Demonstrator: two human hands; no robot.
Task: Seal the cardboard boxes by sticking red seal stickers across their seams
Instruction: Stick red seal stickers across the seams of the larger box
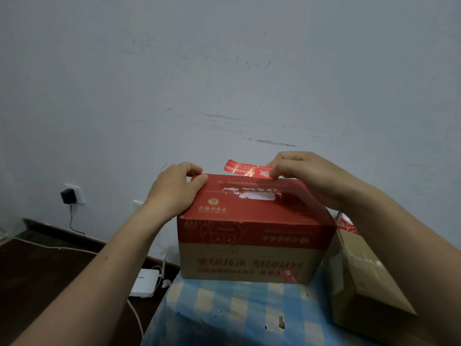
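Sitting on the blue-checked counter point(224, 313), the red-and-brown cardboard box point(252, 245) has its top up for sealing. The left hand point(172, 193) curls its grip over the far left corner, likely steadying it. The right hand point(306, 176) pinches one end of a red seal sticker point(243, 168) in its grip, just above the far top edge, probably to bridge the seam.

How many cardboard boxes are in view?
2: the red-topped box in the middle, and a plain brown box to its right. A red-printed item behind that one may be another.
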